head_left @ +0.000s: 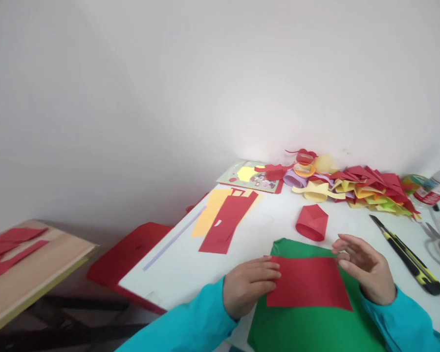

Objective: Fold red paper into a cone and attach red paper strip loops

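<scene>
A red sheet of paper (308, 282) lies over a green sheet (289, 330) in front of me. My left hand (247, 286) has its fingers over the sheet's left edge, holding it; the thumb is hidden. At the upper right corner, my right hand (368, 269) is open, with curved fingers and the thumb apart. Its fingertips are at the paper's edge; whether they touch it I cannot tell. Just beyond the sheets stands a folded red paper loop (312, 223) with a pointed top.
A yellow and black utility knife (407, 256) lies at right, near scissors (433, 232) and a clear bottle (434, 188). Folded paper pieces (377, 188) are heaped along the wall. Cut red paper (229, 222) lies at left on the white table (176, 278); a red stool (132, 249) stands beside it.
</scene>
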### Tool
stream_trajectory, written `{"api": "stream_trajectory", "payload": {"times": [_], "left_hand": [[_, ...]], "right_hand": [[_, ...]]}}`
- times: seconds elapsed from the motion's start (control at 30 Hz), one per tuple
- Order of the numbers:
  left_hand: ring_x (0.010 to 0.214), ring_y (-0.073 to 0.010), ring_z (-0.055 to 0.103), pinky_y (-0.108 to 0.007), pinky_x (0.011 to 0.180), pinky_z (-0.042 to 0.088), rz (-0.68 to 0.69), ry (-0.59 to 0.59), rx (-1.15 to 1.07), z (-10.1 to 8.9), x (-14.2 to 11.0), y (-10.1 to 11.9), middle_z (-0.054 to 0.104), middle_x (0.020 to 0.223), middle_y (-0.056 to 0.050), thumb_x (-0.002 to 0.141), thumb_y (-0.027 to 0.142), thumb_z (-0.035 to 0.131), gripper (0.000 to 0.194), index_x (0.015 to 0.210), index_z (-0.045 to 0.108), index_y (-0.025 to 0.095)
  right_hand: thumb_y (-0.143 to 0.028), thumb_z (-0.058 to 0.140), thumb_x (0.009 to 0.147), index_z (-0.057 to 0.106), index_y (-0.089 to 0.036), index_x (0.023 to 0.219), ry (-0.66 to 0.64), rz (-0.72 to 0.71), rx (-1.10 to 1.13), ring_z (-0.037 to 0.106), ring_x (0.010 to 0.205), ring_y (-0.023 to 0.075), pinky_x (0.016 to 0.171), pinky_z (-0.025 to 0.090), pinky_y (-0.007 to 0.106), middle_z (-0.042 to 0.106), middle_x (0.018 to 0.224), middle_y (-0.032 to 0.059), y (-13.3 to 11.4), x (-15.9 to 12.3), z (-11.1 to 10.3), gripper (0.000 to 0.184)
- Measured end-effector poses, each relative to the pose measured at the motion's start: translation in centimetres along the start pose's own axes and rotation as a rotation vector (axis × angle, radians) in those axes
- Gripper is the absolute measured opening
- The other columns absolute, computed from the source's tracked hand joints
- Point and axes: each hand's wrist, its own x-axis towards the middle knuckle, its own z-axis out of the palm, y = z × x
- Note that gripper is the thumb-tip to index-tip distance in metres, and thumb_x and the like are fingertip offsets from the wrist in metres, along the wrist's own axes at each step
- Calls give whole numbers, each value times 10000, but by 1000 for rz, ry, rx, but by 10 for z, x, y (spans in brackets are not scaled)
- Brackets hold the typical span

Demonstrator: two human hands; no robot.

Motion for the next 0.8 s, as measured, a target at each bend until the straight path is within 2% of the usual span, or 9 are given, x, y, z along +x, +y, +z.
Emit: {"api": "stream_trajectory", "payload": {"times": [0.07, 0.13, 0.23, 0.3, 0.43, 0.5, 0.6, 0.7, 0.8], "left_hand": [[1176, -196, 468, -422, 1004, 366, -4, -99, 81, 9, -7, -12, 639, 1097, -99, 857, 177, 417, 193, 850, 610, 192], [1261, -220, 354, -491, 1018, 311, -75, -173, 181, 14, -13, -24, 552, 1232, -99, 841, 145, 432, 211, 932, 606, 223], [1290, -226, 299, -491, 1022, 302, -131, -160, 245, 12, -19, -37, 495, 1286, -127, 828, 102, 424, 278, 1042, 565, 211], [1287, -226, 305, -476, 1015, 326, -151, -141, 261, 8, -23, -40, 494, 1284, -126, 831, 103, 413, 274, 1042, 555, 203], [1269, -219, 338, -461, 1021, 332, -98, -160, 230, 10, -27, -27, 527, 1252, -114, 819, 111, 429, 258, 1028, 551, 203], [1265, -240, 341, -465, 1017, 337, -86, -233, 185, 15, -25, -17, 517, 1264, -115, 790, 170, 479, 274, 1054, 545, 204], [1225, -301, 387, -446, 965, 401, -144, -355, 174, 23, -20, -7, 519, 1248, -156, 729, 299, 550, 396, 1098, 539, 155], [1114, -274, 508, -404, 903, 457, -141, -377, 275, 24, -13, -4, 599, 1140, -142, 774, 177, 443, 324, 1077, 552, 133], [1076, -288, 529, -421, 872, 472, -130, -394, 293, 19, -10, 0, 604, 1123, -141, 761, 260, 474, 350, 1080, 548, 135]], "right_hand": [[-269, 634, 755, 561, -233, 1064, 51, -27, -144, 597, 775, 186, 650, 523, 311, 609, 927, 85, 1, -15, -8, 319], [-256, 623, 762, 579, -228, 1031, 57, -59, -319, 585, 749, 170, 670, 519, 315, 609, 937, 81, 0, -29, -18, 273], [-256, 620, 761, 602, -226, 996, -1, -87, -572, 590, 766, 175, 696, 522, 323, 626, 925, 74, -4, -46, -31, 238], [-264, 612, 765, 612, -224, 991, -62, -112, -682, 594, 842, 195, 743, 518, 338, 635, 935, 77, -5, -53, -35, 230], [-297, 580, 789, 593, -214, 1057, -201, -185, -779, 559, 992, 231, 844, 484, 394, 622, 1031, 105, 2, -58, -30, 280], [-306, 581, 789, 585, -225, 1081, -259, -217, -848, 535, 1044, 246, 880, 460, 424, 611, 1077, 105, 9, -58, -28, 304], [-310, 591, 778, 598, -245, 1073, -332, -283, -953, 529, 1066, 260, 873, 461, 427, 613, 1093, 91, 18, -58, -27, 302], [-327, 591, 776, 596, -254, 1089, -350, -330, -994, 535, 1063, 267, 861, 469, 416, 612, 1097, 89, 26, -60, -30, 321], [-345, 600, 766, 591, -260, 1097, -311, -346, -998, 534, 1065, 275, 863, 470, 414, 605, 1112, 84, 30, -62, -33, 341]]}}
